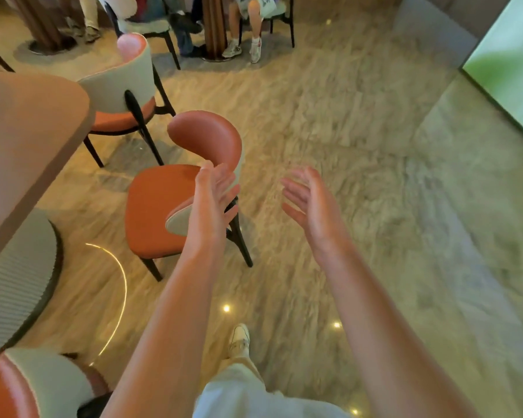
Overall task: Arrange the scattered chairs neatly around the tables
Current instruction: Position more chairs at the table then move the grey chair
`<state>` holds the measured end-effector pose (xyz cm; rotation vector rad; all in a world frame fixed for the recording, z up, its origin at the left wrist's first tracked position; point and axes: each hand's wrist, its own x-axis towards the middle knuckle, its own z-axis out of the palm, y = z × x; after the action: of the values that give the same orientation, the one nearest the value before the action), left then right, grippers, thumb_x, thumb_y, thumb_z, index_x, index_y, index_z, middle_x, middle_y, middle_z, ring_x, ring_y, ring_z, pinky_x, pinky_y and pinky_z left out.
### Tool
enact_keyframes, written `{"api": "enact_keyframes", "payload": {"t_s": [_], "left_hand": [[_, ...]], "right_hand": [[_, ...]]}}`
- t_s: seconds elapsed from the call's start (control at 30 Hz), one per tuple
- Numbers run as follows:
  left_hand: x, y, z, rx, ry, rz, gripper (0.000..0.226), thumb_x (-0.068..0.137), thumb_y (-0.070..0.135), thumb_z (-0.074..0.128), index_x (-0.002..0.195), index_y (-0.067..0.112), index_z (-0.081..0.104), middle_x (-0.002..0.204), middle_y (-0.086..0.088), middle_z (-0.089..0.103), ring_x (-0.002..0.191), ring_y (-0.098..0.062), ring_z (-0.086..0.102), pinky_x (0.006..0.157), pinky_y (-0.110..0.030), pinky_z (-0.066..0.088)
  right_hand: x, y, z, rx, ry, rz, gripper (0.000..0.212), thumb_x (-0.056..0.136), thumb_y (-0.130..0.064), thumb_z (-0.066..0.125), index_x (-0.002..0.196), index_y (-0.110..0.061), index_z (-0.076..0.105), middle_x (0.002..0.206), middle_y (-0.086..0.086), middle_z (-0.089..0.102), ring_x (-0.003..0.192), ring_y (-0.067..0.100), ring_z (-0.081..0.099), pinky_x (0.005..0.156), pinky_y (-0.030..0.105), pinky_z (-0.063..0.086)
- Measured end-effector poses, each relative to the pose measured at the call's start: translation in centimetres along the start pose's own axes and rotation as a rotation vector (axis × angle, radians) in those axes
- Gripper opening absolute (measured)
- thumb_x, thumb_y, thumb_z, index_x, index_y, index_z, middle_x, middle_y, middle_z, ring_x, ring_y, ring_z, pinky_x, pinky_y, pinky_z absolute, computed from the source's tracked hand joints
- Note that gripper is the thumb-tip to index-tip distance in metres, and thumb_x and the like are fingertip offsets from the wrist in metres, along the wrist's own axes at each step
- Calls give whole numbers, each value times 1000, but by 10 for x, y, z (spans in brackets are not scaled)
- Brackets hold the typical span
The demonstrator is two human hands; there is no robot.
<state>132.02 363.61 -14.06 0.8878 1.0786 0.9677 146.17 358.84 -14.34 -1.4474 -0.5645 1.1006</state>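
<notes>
Orange chair beside table; left hand and right hand spread, empty.

Chairs with orange seats: three. One stands on the floor off the surface's right edge, one beyond it at the far corner, one cut by the bottom-left edge. Farther chairs with pale seats: two. Tables: one surface near; two ribbed wooden pedestals far off. Hands: two, left and right. Seated people's legs at the far pedestals: count unclear.
</notes>
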Motion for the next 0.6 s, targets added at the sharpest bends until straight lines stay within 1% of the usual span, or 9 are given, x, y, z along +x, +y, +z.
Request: {"api": "enact_keyframes", "payload": {"t_s": [0.07,0.13,0.23,0.33,0.4,0.47,0.53,0.6], "left_hand": [[28,4,11,-2,-27,-15,56,105,55,31,144,22,53,141,3,61,125,-12,58,102,-35,44],[62,12,25,-4,-58,-44,53,106,53,31,139,20,55,140,3,60,125,-13,59,107,-38,43],[100,23,43,-4,-98,-62,39,106,52,31,126,28,56,137,3,61,124,-14,60,110,-41,42],[130,28,53,18,-103,-77,35,107,51,31,122,30,55,135,5,61,123,-13,60,110,-41,42],[149,29,58,34,-102,-82,37,107,51,30,127,29,54,136,6,59,124,-12,59,111,-41,41],[170,29,65,45,-91,-101,44,107,51,30,135,26,53,139,5,58,124,-11,58,113,-42,40],[190,29,72,37,-70,-123,43,107,51,31,133,26,53,141,3,57,123,-11,59,114,-43,39],[212,29,81,34,-45,-125,43,107,50,31,135,26,53,141,3,58,118,-8,59,113,-42,40]], "right_hand": [[22,-2,4,11,37,-18,51,106,-46,37,147,-18,47,133,-1,64,124,10,57,101,29,49],[54,-9,11,13,82,-11,49,106,-45,38,145,-19,49,130,-2,66,122,8,59,103,31,48],[87,-16,18,26,115,4,49,105,-46,38,144,-19,50,131,-1,65,120,7,58,106,33,47],[117,-22,23,20,117,40,51,104,-49,38,145,-20,49,134,-1,63,122,8,57,109,36,45],[137,-25,23,21,114,51,52,104,-50,39,146,-20,49,134,-1,63,124,9,57,110,37,45],[161,-28,21,27,106,56,53,104,-51,39,146,-22,49,133,-4,63,123,7,57,108,35,46],[185,-31,18,22,93,57,54,103,-54,38,145,-23,50,131,-8,64,122,5,58,106,32,47],[213,-33,14,16,79,63,56,101,-55,39,145,-23,50,130,-8,64,122,5,57,105,32,47]]}}
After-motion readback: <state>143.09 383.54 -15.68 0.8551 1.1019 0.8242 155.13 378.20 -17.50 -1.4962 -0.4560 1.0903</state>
